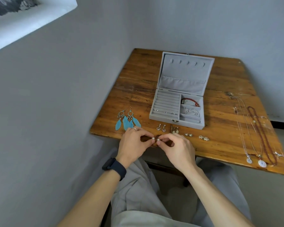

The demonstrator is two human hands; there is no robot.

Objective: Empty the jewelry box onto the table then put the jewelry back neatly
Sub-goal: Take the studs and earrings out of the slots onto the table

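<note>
the jewelry box (177,110) sits open near the middle of the wooden counter (138,76), lid propped up toward the wall, and it looks only partly emptied. a red bead bracelet (190,101) is in the upper right compartment, a thin chain (190,111) in the one below it, and a few small studs (165,112) sit along the ring rolls. laid out already: the blue feather earrings (127,121) at the left, several small earring pairs (175,131) in a row just in front of the box, and the necklaces (256,135) stretched out along the right side.

the left hand (134,142) and right hand (175,147) meet at the near edge, each pinching a pearl earring (155,139) between thumb and fingertips; whether they are being set down or picked up is hard to tell from here.

so the emptying seems about two-thirds done, and none of the neat repacking has begun.

room is tight at the front: the earring row lies close to the near edge, and the pearls are held right over it, so a slip could send one to the floor. open wood remains to the left of the box and behind it.
</note>
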